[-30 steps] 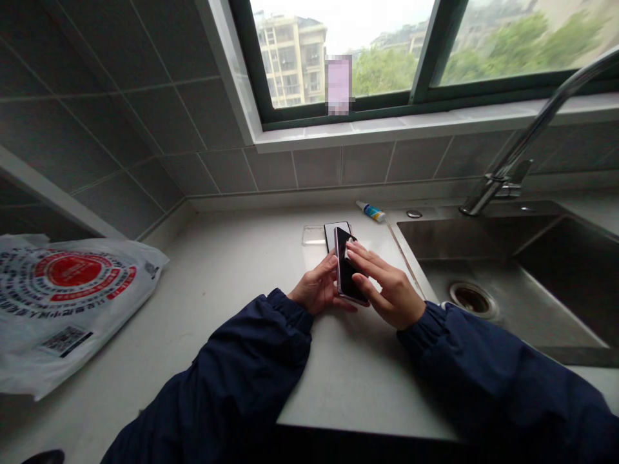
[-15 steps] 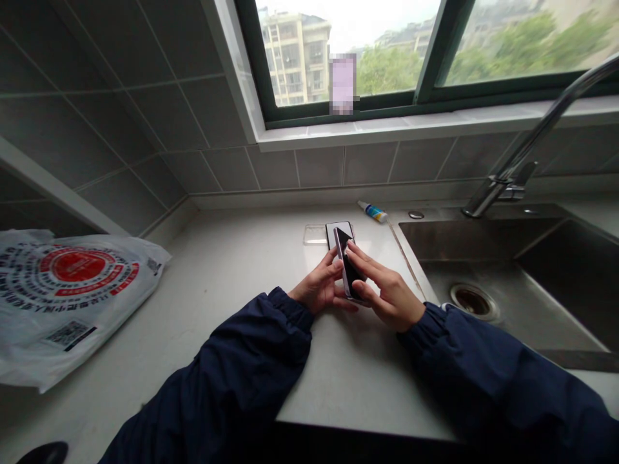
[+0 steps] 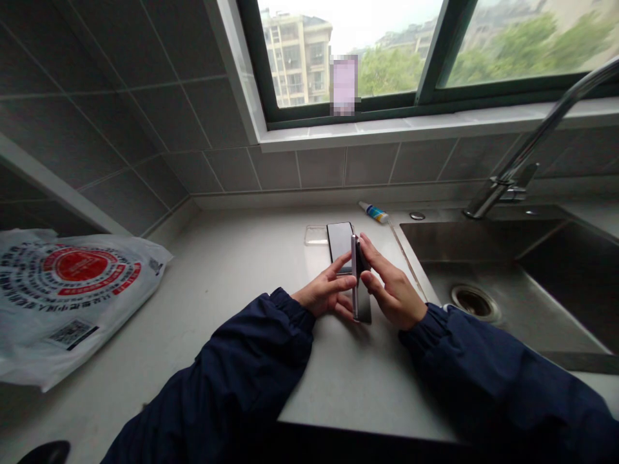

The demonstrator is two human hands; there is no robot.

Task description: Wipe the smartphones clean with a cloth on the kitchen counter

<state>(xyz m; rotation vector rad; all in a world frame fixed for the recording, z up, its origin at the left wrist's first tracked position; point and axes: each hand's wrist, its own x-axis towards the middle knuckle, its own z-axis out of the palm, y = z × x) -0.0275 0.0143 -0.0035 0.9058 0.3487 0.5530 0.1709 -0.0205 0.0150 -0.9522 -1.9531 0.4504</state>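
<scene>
Between my hands a slim phone (image 3: pixel 356 277) stands on its long edge, showing a pale lilac metal side and a dark lower part. My left hand (image 3: pixel 323 292) holds its near side with the fingertips, and my right hand (image 3: pixel 391 288) presses the far side. Just behind it, a black-faced phone or screen panel (image 3: pixel 340 243) lies flat on the counter, partly hidden by my left fingers. A clear phone case (image 3: pixel 316 235) lies to its left.
The pale stone countertop (image 3: pixel 367 386) runs under everything. To the right are a steel sink (image 3: pixel 483 241) with a drain and a chrome faucet (image 3: pixel 493 191). A small blue-and-white tube (image 3: pixel 373 212) lies behind my hands, and a printed plastic bag (image 3: pixel 72 303) lies at the left.
The held phone has turned from tilted with its black face up to standing on its edge. My right hand has moved from across its face to its far side.
</scene>
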